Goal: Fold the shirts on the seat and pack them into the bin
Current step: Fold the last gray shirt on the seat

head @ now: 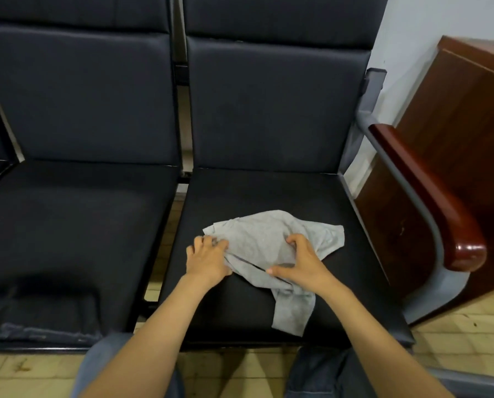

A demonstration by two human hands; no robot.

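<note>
A small light-grey shirt (264,242) lies crumpled on the black right-hand seat (268,193), one end trailing toward the seat's front edge. My left hand (208,258) lies on the shirt's left edge with its fingers curled into the cloth. My right hand (301,264) sits on the shirt's middle, fingertips bent and gathering fabric, thumb stretched left along a fold. No bin shows in the head view.
A second black seat (67,225) stands to the left, with dark fabric (39,308) heaped at its front. A brown wooden armrest (429,196) on a grey frame bounds the right seat. A wooden cabinet (469,110) stands beyond. My knees are below, over tiled floor.
</note>
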